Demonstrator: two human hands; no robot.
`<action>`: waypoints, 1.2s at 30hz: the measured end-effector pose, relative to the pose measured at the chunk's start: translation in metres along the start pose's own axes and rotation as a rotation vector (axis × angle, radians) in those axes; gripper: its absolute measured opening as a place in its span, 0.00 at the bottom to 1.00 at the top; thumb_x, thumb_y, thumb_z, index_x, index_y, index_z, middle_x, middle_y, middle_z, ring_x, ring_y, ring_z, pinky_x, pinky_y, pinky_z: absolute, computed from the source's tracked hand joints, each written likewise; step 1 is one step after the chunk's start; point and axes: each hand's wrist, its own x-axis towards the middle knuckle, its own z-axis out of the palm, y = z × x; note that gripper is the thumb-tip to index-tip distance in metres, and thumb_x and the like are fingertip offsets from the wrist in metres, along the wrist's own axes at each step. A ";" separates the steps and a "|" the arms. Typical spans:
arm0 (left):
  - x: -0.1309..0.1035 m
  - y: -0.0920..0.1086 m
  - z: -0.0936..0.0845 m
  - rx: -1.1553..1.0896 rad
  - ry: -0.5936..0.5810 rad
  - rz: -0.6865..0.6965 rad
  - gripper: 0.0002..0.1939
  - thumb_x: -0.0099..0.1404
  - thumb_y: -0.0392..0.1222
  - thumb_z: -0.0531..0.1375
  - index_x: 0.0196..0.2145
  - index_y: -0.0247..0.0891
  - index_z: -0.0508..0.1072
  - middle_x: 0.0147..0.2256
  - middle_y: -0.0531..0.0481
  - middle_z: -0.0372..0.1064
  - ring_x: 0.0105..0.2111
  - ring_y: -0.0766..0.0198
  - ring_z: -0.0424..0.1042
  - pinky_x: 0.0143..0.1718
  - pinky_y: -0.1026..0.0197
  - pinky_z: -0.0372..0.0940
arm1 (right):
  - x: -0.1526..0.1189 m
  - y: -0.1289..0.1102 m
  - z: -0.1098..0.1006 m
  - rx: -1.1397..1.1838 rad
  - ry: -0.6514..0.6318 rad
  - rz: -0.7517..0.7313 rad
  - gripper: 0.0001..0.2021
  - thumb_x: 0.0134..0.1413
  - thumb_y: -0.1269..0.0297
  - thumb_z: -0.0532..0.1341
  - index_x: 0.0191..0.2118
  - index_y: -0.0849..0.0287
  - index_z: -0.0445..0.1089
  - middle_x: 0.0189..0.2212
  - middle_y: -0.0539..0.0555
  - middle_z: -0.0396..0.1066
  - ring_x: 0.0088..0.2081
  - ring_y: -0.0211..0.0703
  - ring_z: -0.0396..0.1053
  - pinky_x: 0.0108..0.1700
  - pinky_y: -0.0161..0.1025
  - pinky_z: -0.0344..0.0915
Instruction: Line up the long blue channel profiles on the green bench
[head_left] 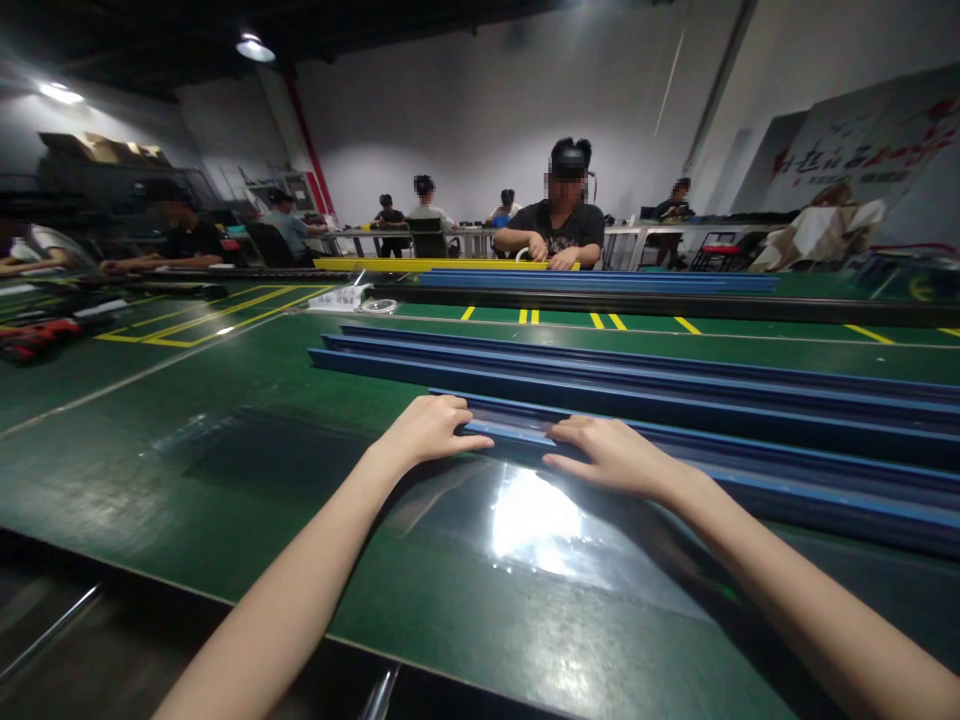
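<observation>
A long blue channel-shaped rail (510, 420) lies on the green table in front of me, running off to the right. My left hand (433, 428) is closed over it near its left end, fingers across the top and thumb along the near side. A short way to the right, my right hand (604, 450) grips the same rail, its thumb pointing left. Between the hands, part of the channel shows. A clear plastic sheet (457, 510) appears to lie on the table on the near side of the rail, with a bright reflection on it.
Just beyond lie more blue rails (600, 380), side by side. Farther back are a black rail (637, 300), a white tray (337, 298) and a yellow rail (420, 265). A co-worker (566, 215) sits opposite. The table's near edge (225, 598) crosses below my forearms.
</observation>
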 end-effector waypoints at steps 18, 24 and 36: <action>-0.005 -0.006 -0.009 -0.059 -0.099 -0.125 0.26 0.55 0.64 0.49 0.29 0.38 0.73 0.30 0.48 0.69 0.30 0.61 0.68 0.27 0.66 0.57 | 0.025 -0.010 0.001 -0.048 -0.013 -0.091 0.18 0.54 0.53 0.48 0.35 0.61 0.68 0.36 0.56 0.67 0.37 0.42 0.66 0.36 0.34 0.58; -0.006 -0.005 -0.011 -0.071 -0.129 -0.140 0.26 0.56 0.63 0.49 0.28 0.38 0.73 0.30 0.47 0.70 0.30 0.60 0.69 0.27 0.65 0.57 | 0.032 -0.013 0.000 -0.122 -0.017 -0.127 0.18 0.53 0.52 0.48 0.33 0.60 0.68 0.36 0.55 0.67 0.33 0.40 0.66 0.29 0.33 0.54; -0.006 -0.010 -0.012 -0.093 -0.188 -0.225 0.24 0.53 0.64 0.51 0.27 0.39 0.72 0.27 0.47 0.71 0.28 0.58 0.69 0.24 0.65 0.54 | 0.050 -0.025 0.005 -0.153 -0.006 -0.127 0.17 0.53 0.55 0.48 0.34 0.61 0.67 0.36 0.55 0.67 0.33 0.40 0.66 0.29 0.34 0.54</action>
